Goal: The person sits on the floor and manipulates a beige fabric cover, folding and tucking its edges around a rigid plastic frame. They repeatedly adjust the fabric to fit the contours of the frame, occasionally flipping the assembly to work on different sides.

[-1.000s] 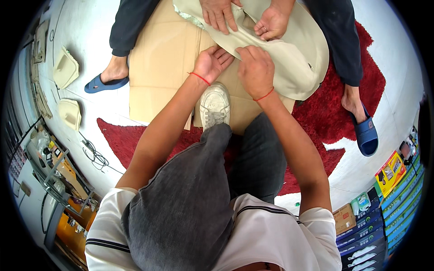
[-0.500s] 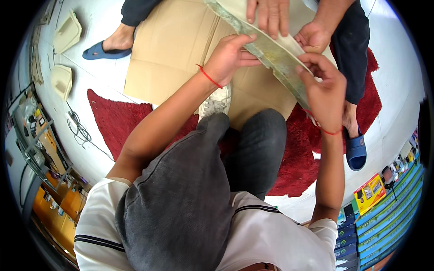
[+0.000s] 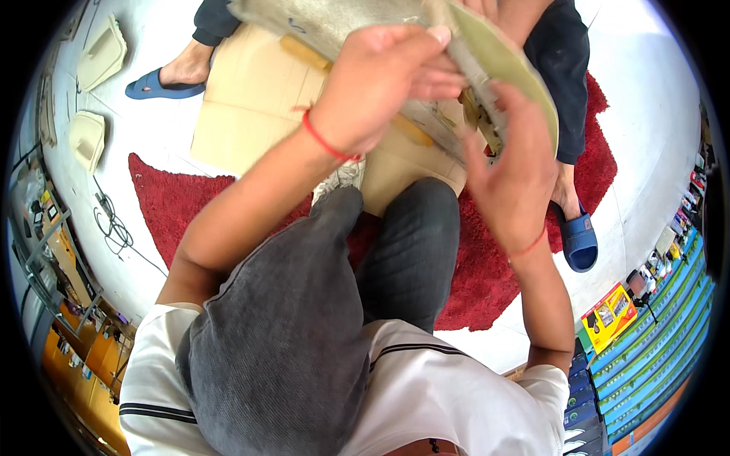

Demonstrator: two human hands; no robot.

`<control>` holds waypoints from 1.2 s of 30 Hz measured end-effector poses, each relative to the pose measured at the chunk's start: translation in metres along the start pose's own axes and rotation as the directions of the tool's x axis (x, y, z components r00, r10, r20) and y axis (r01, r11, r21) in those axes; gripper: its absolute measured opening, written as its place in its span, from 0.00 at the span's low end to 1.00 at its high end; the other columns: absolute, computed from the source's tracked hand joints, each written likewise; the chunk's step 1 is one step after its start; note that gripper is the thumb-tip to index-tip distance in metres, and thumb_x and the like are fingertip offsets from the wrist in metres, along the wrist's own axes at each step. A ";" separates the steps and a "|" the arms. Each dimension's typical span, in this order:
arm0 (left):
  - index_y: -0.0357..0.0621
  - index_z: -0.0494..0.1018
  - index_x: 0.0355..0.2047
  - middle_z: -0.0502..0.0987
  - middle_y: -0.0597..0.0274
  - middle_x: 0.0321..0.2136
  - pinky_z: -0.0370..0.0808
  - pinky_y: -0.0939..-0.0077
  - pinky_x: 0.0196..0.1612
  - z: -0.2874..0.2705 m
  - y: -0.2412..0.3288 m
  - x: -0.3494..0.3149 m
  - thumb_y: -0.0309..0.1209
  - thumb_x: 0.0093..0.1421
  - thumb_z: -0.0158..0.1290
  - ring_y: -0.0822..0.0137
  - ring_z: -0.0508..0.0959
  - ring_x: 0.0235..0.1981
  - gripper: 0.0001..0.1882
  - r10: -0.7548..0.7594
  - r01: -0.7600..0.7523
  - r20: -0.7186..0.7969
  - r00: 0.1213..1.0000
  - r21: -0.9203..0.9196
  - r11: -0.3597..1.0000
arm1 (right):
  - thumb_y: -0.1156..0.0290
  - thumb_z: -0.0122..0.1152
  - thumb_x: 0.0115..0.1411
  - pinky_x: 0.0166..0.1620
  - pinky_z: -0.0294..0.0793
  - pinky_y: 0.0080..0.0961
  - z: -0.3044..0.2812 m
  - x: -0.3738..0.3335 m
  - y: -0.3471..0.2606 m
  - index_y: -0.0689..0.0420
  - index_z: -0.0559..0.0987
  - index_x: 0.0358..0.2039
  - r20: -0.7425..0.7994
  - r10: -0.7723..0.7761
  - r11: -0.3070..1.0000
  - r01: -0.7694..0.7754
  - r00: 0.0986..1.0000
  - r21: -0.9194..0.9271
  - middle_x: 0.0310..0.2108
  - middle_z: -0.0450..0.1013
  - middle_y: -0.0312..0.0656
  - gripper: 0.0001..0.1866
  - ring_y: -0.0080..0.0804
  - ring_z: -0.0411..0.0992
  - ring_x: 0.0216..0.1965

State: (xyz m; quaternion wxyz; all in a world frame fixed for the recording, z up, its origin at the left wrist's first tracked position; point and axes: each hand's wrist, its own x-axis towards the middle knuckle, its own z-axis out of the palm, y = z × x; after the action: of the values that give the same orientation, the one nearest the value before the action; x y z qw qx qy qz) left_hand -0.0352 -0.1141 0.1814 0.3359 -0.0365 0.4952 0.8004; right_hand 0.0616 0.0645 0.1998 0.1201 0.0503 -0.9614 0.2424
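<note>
A large curved panel (image 3: 357, 19), dull beige-grey on the side turned to me, with a pale olive sheet (image 3: 525, 72) along its right rim, stands tilted over the cardboard. My left hand (image 3: 372, 83), a red string at its wrist, has its thumb on the panel's rim and its fingers bent below. Lower on that same rim, my right hand (image 3: 513, 171) curls its thumb and fingers around the edge, somewhat blurred. Another person's hand (image 3: 521, 15) is at the far side of the panel, partly hidden by it.
Flattened cardboard (image 3: 243, 99) lies over a dark red rug (image 3: 179, 197). The other person's feet in blue sandals (image 3: 163, 85) are on both sides. Two beige plastic pieces (image 3: 87, 140) and a coiled cable (image 3: 114, 228) lie left. A blue shelf display (image 3: 646, 327) stands at the right.
The panel has turned and tipped, showing its broad beige-grey face and olive rim. Both my hands have shifted left and nearer to me along it. The other person's hands are now mostly hidden.
</note>
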 end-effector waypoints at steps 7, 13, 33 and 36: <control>0.30 0.73 0.53 0.80 0.46 0.50 0.79 0.64 0.58 0.004 0.005 0.018 0.35 0.72 0.53 0.55 0.82 0.51 0.18 0.081 -0.083 0.049 0.996 0.048 0.995 | 0.78 0.67 0.57 0.46 0.74 0.27 0.015 0.035 0.080 0.63 0.81 0.52 0.070 0.230 0.879 -0.238 0.971 0.412 0.35 0.77 0.40 0.20 0.30 0.75 0.37; 0.28 0.68 0.55 0.72 0.40 0.59 0.74 0.63 0.64 -0.008 -0.042 0.029 0.30 0.71 0.54 0.52 0.75 0.61 0.19 -0.237 0.238 0.025 0.971 -0.120 0.964 | 0.73 0.69 0.61 0.42 0.69 0.15 0.022 0.060 0.108 0.64 0.84 0.48 0.341 0.316 0.756 -0.452 0.885 0.472 0.35 0.73 0.28 0.15 0.15 0.69 0.37; 0.34 0.63 0.60 0.72 0.46 0.58 0.72 0.59 0.63 0.030 -0.109 0.112 0.35 0.77 0.37 0.54 0.76 0.57 0.19 -0.169 0.022 -0.286 0.943 -0.452 0.892 | 0.65 0.71 0.62 0.36 0.70 0.16 0.055 0.060 0.120 0.63 0.85 0.44 0.167 0.449 0.761 -0.474 0.878 0.444 0.28 0.76 0.29 0.16 0.14 0.69 0.30; 0.34 0.65 0.57 0.76 0.48 0.52 0.76 0.61 0.59 0.032 -0.114 0.104 0.34 0.76 0.40 0.57 0.79 0.52 0.18 -0.142 0.005 -0.340 0.930 -0.373 0.928 | 0.61 0.71 0.62 0.37 0.72 0.18 0.062 0.058 0.119 0.63 0.85 0.45 0.068 0.398 0.836 -0.392 0.915 0.385 0.27 0.77 0.33 0.18 0.16 0.70 0.29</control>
State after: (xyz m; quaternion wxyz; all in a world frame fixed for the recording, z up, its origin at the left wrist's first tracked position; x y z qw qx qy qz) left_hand -0.0417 -0.0032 0.0697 0.2567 -0.2635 0.3892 0.8445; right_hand -0.0257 0.1365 0.1077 0.0622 -0.1279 -0.8822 0.4490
